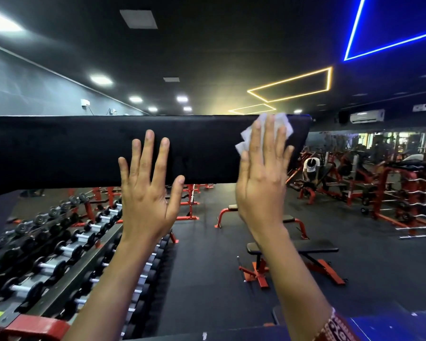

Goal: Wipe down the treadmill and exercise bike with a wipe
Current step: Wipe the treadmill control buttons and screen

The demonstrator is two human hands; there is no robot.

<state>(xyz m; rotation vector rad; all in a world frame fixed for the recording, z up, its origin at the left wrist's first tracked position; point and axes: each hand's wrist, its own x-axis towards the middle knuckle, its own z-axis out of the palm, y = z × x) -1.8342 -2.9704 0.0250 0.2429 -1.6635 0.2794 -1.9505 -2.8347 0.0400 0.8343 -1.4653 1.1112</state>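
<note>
Blocking dumbbell rack [59, 242] beyond: black panel [84, 148]

The wipe [244, 141], at 1 o'clock, lies mostly hidden beneath the right grip [263, 173]. The black treadmill panel [84, 151] runs off the edge at 9 o'clock. A distant person [311, 166] at 3 o'clock is too small to make out.

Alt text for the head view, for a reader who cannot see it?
A person's right hand presses a white wipe flat against the right end of a wide black panel, while the left hand rests open on it nearer the middle. Beyond lie a dumbbell rack, red-framed benches and a dark gym floor.
</note>
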